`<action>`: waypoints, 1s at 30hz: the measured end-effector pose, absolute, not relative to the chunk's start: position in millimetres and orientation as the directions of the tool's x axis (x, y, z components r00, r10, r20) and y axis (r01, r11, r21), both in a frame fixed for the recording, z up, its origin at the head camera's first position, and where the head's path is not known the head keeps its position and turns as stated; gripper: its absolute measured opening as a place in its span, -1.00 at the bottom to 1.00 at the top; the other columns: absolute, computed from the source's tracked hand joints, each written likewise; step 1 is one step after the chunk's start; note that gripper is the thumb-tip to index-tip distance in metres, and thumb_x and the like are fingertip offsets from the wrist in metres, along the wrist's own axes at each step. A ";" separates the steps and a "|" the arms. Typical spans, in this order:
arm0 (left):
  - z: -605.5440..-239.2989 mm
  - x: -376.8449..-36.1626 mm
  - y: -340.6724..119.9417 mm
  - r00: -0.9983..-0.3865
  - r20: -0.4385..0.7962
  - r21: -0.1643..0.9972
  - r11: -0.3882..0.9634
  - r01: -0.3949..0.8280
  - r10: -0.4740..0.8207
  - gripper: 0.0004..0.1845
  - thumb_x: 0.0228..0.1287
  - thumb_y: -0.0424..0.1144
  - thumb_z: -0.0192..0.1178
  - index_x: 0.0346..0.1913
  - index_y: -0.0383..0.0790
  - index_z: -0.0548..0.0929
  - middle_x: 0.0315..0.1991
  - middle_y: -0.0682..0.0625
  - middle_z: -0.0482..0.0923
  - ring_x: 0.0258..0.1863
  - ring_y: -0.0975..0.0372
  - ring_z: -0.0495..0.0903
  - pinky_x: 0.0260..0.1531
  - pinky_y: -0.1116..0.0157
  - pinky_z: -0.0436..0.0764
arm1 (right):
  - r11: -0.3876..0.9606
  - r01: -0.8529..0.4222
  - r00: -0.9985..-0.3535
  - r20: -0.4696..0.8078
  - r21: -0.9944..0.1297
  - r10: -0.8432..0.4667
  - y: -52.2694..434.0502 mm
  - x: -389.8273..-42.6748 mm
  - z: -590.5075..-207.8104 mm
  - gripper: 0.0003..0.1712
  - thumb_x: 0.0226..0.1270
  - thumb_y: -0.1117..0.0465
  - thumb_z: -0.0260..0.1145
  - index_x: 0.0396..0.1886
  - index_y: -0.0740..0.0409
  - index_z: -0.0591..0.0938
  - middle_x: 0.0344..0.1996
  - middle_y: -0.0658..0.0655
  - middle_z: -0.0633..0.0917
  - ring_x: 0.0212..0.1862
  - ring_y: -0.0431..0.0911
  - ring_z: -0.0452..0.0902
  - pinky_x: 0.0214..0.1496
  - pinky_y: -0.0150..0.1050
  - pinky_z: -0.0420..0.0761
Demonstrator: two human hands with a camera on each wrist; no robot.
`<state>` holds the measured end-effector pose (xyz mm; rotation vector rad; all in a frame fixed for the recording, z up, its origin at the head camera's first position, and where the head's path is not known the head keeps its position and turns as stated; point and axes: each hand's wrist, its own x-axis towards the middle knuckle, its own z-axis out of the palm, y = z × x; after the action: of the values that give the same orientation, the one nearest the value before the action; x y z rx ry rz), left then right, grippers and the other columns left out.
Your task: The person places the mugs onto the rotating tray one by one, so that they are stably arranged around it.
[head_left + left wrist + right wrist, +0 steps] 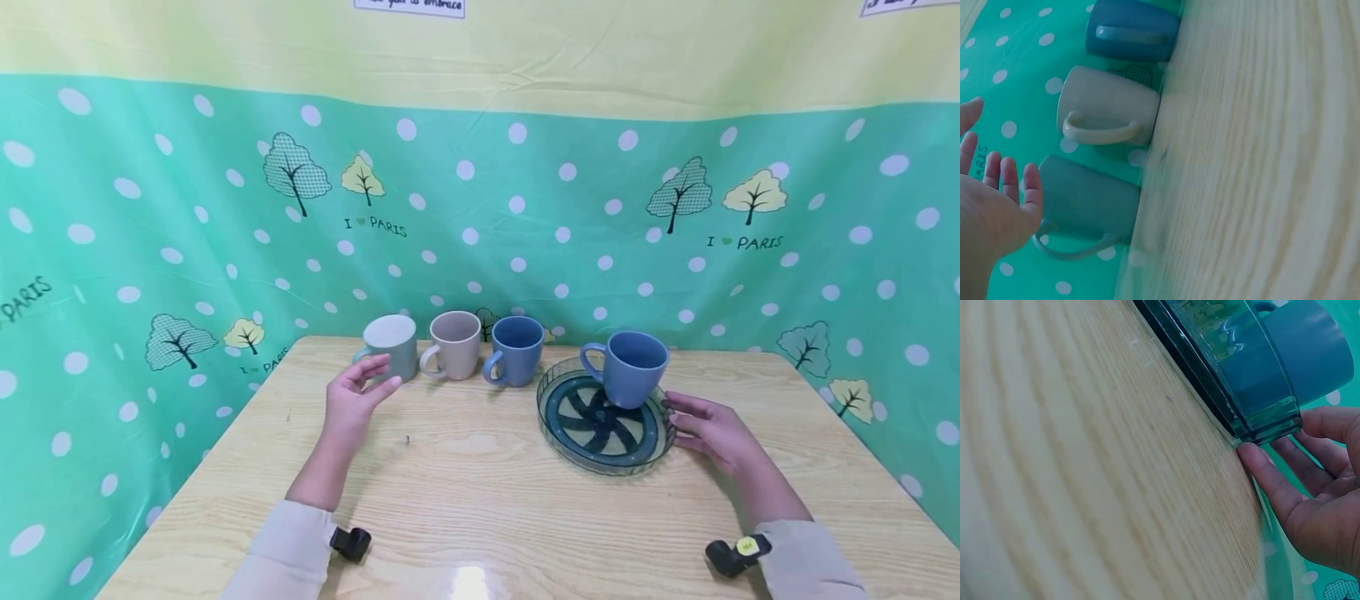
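Blue ceramic-looking material is seen on the tray mug (pixel 633 379), which is set upright inside the far right part of a round, clear-walled tray (pixel 611 468). Its long axis is held vertical, and its handle is directed left. The tray is laid flat on the table (pixel 450 508), right of centre; no long axis is given by its round outline.

At the tray's right side, the outer wall is touched by the fingertips of the right hand (pixel 716 433). Its fingers are extended and slightly bent, unclosed; the tray and its mug are located left of this hand.

A green mug (pixel 402 354) is stood upright at the far left, handle directed left. It is located just right of the left hand (pixel 358 396), which is loosely opened with nothing gripped; contact cannot be told. Farther right, a beige mug (pixel 457 350) and another blue mug (pixel 517 357) are aligned upright, handles directed left and near.
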<state>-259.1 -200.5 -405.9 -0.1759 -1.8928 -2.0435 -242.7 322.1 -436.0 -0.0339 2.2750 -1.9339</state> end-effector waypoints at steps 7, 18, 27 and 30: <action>-404.7 -261.3 -210.3 -0.920 0.327 0.932 -0.087 0.352 -0.217 -0.50 0.12 -0.56 0.35 0.13 -0.61 0.47 -0.09 0.04 0.60 0.08 0.05 0.49 0.01 0.39 0.63 | 0.170 0.105 -0.985 -0.126 -0.980 -0.117 323.0 -242.2 -436.9 -0.26 0.46 0.30 0.18 0.48 0.39 0.07 0.45 0.47 0.05 0.06 -0.31 0.47 0.09 -0.16 0.66; -401.7 -263.9 -223.8 -0.915 0.284 0.938 -0.115 0.328 -0.287 -0.51 0.10 -0.55 0.36 0.13 -0.53 0.52 -0.14 0.10 0.64 0.09 0.06 0.49 -0.02 0.43 0.63 | 0.155 0.116 -0.985 -0.134 -0.981 -0.106 323.4 -240.1 -438.7 -0.24 0.43 0.29 0.20 0.48 0.38 0.06 0.46 0.45 0.04 0.03 -0.34 0.49 0.09 -0.16 0.66; -402.5 -265.4 -230.0 -0.906 0.273 0.937 -0.125 0.327 -0.325 -0.57 0.12 -0.53 0.36 0.09 -0.42 0.59 -0.19 0.09 0.65 0.03 0.12 0.53 0.00 0.48 0.60 | 0.144 0.119 -0.985 -0.135 -0.982 -0.109 323.3 -237.4 -436.8 -0.22 0.42 0.28 0.22 0.48 0.39 0.06 0.46 0.47 0.02 0.03 -0.33 0.50 0.10 -0.15 0.65; -402.8 -266.1 -231.9 -0.906 0.265 0.939 -0.127 0.320 -0.330 -0.58 0.13 -0.53 0.36 0.09 -0.39 0.60 -0.18 0.08 0.64 0.07 0.08 0.50 0.01 0.49 0.59 | 0.145 0.125 -0.984 -0.141 -0.981 -0.104 322.4 -237.0 -436.1 -0.22 0.42 0.28 0.23 0.48 0.38 0.07 0.46 0.47 0.03 0.02 -0.33 0.51 0.09 -0.15 0.66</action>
<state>-266.1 -231.9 -402.8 0.0103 -1.7299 -2.0799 -237.0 322.4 -436.1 0.0209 2.2372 -1.9468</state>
